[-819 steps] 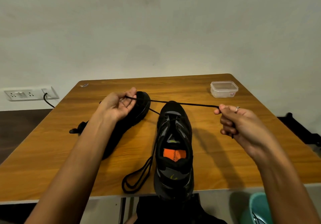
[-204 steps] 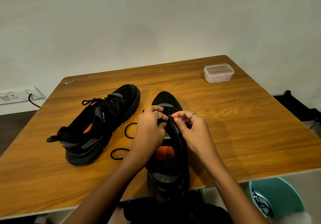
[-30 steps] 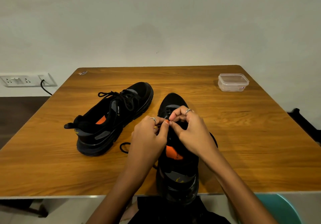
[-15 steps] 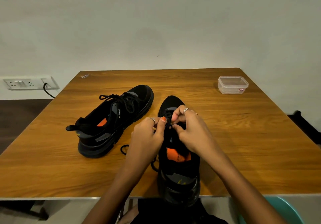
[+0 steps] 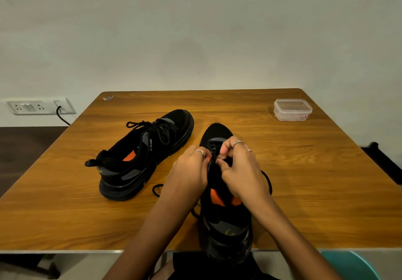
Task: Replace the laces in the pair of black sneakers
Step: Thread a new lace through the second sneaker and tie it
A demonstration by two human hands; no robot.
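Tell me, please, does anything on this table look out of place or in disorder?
Nothing is damaged or spilled. One small point: the sneaker being laced sticks its heel past the near edge of the table, and loose lace trails beside it. Both hands, left hand and right hand, pinch lace there. The other sneaker lies laced.

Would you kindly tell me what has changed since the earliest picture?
Both hands, left hand and right hand, came together, pinching the lace over the near sneaker. The far sneaker, then on its side, is now upright and laced. The container stayed.
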